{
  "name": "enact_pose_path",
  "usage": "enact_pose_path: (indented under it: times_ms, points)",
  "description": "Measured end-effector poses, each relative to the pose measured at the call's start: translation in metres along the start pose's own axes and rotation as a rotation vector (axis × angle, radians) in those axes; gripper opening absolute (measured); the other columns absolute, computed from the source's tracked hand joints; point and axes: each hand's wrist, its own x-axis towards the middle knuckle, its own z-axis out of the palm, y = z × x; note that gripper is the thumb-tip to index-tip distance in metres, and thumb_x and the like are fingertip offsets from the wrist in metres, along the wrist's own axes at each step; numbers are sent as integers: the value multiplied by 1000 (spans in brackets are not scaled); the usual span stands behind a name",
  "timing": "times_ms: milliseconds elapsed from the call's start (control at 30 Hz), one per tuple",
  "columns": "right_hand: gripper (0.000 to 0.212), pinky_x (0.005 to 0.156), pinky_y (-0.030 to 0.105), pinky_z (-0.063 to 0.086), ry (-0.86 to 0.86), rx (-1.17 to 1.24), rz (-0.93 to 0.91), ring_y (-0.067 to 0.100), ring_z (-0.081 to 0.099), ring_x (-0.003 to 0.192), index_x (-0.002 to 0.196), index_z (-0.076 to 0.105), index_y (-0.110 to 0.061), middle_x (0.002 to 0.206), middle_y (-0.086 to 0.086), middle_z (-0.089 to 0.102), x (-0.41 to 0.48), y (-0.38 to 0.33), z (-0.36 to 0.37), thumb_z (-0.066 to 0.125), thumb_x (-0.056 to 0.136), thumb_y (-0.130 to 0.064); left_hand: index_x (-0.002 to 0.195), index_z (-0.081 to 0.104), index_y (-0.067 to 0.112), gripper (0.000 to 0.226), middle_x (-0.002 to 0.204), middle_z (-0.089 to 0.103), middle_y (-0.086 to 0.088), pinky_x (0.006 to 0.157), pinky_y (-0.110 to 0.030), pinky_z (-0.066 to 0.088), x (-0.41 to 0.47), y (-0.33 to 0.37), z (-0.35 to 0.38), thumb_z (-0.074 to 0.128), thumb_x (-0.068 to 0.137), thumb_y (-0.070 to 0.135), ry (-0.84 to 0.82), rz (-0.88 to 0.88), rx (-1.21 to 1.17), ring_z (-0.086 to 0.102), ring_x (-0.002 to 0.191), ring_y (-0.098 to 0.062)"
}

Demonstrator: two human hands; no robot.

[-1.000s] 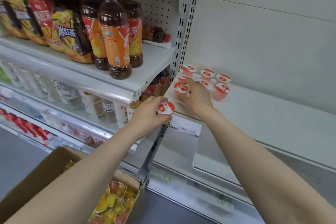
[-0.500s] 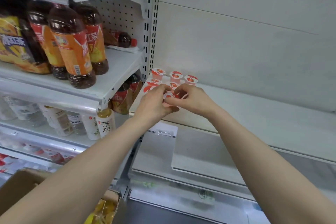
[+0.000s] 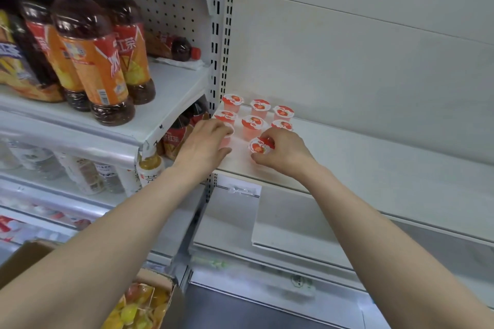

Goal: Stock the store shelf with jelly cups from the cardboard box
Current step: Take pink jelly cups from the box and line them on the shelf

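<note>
Several small jelly cups (image 3: 252, 124) with red-and-white strawberry lids stand in rows at the left end of a white shelf (image 3: 374, 163). My left hand (image 3: 205, 141) grips a jelly cup (image 3: 227, 139) at the front left of the group; the cup is mostly hidden under my fingers. My right hand (image 3: 283, 152) pinches another jelly cup (image 3: 259, 145) at the front right, its lid tilted toward me. The cardboard box (image 3: 21, 259) sits at the bottom left with yellow and orange jelly cups (image 3: 139, 307) inside.
Iced tea bottles (image 3: 93, 61) fill the upper shelf on the left, with water and drink bottles (image 3: 80, 171) below. A perforated upright post (image 3: 220, 48) divides the two bays. The white shelf stretches bare to the right; a lower shelf (image 3: 307, 230) lies beneath.
My hands have moved apart on the shelf, each with its own cup: the left one to the front left, the right one to the front right. The view shifted closer.
</note>
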Motion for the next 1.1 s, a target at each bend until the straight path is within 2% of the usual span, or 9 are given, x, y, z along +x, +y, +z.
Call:
enact_pose_path:
  times_ms: [133,267,400,533,600,767,933,1100]
  points:
    - [47,75,27,39,53,-16,-45,21,59,100,119,63,-20,111,0,64,6,-1,8,70,79,-44,113,67,10,29,116,62,-10,85,-40,44,2,-3,0,68,84,5,54,26,10,53,105,-34]
    - [46,77,28,38,81,-24,-75,24,59,104,123,62,-21,115,4,63,10,1,13,67,83,-43,108,69,9,25,111,63,-11,79,-40,46,2,-7,-2,66,84,1,83,13,10,56,100,-34]
    - [48,79,28,37,88,-66,-94,27,56,109,129,58,-20,121,6,59,9,3,17,65,86,-42,107,69,7,26,108,63,-13,79,-41,47,-3,-6,-5,67,82,0,84,28,-16,56,98,-36]
    - [64,97,34,41,68,-143,-118,27,49,124,143,45,-19,135,6,53,4,4,15,64,87,-43,112,68,9,31,112,62,-11,85,-40,46,-5,-4,-10,68,82,3,68,19,-14,55,104,-34]
    - [67,100,37,41,85,-183,-132,27,46,128,145,43,-19,139,7,50,-1,3,10,64,88,-45,115,67,10,32,115,62,-11,89,-41,45,-9,-2,-15,67,83,6,76,23,-7,54,108,-33]
    - [62,95,38,43,196,-259,-166,32,50,120,139,51,-17,130,10,56,-24,-1,7,65,85,-44,124,62,13,38,122,60,-10,98,-40,42,-30,0,-28,66,86,14,66,68,5,54,114,-31]
    - [60,95,42,43,256,-352,-180,34,50,117,138,51,-15,125,10,58,-67,-23,21,62,87,-45,127,60,16,41,123,59,-7,98,-38,41,-80,-11,-45,67,87,17,59,110,-44,53,114,-27]
    - [55,90,46,47,289,-385,-196,39,54,109,130,57,-8,118,15,62,-127,-58,62,67,86,-39,120,63,9,37,115,61,-11,91,-40,44,-151,-46,-64,69,84,13,28,153,-44,57,106,-31]
